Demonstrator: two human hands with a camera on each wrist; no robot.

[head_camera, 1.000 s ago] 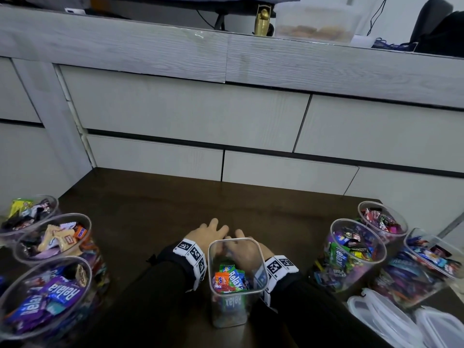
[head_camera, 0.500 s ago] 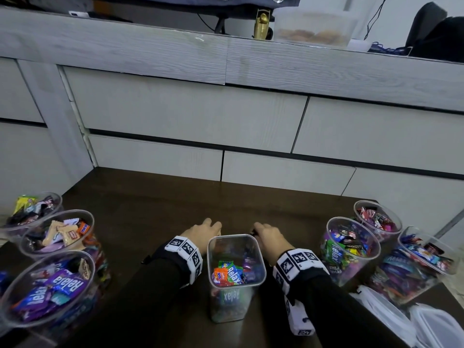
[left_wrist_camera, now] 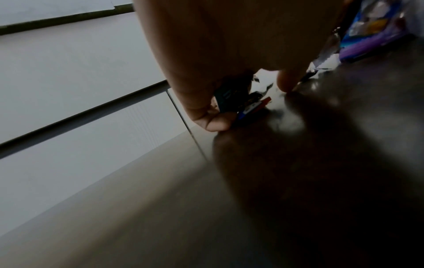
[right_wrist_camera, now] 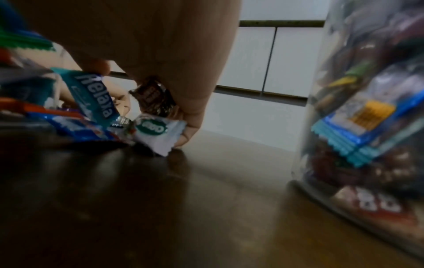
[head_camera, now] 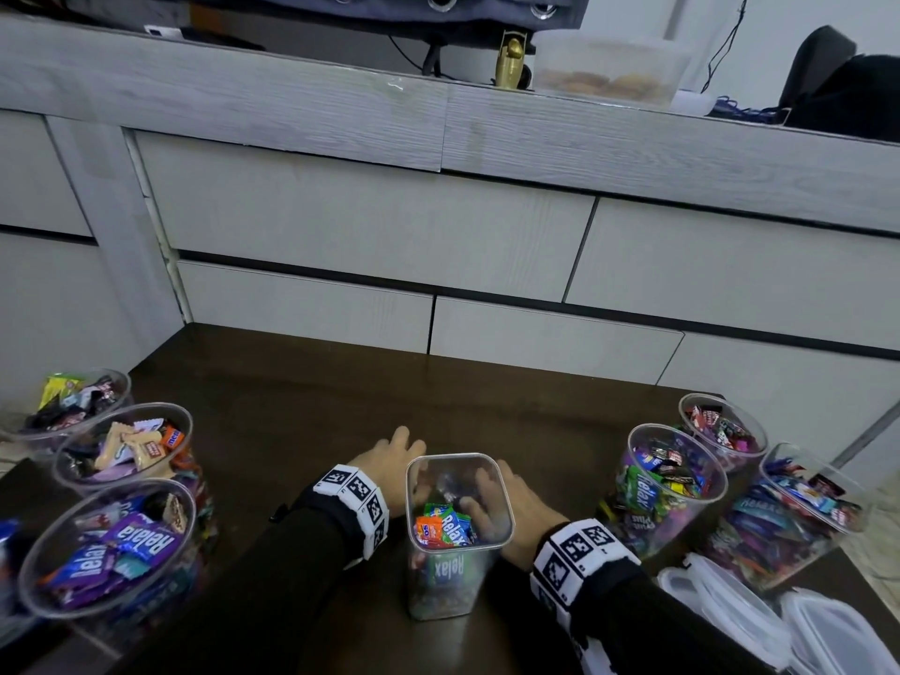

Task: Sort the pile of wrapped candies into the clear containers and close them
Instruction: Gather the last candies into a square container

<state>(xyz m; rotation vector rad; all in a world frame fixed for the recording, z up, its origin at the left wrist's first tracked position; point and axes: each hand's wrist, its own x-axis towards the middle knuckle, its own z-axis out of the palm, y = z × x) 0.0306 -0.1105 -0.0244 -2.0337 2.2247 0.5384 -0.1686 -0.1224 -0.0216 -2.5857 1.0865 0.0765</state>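
A square clear container stands at the table's near middle, part full of wrapped candies. My left hand is down on the table behind its left corner. In the left wrist view the left hand curls its fingers onto small dark and red-blue candies. My right hand lies behind the right corner, its fingers seen through the container. Close up, the right hand curls round a brown candy beside a white candy and a teal candy. The container hides most of the pile.
Three round clear containers of candies stand at the left and three at the right. White lids lie at the near right. Grey drawers close off the far edge of the dark table.
Both hands lay together behind the container, spread to either side of it, and now the right hand has come back in behind it.
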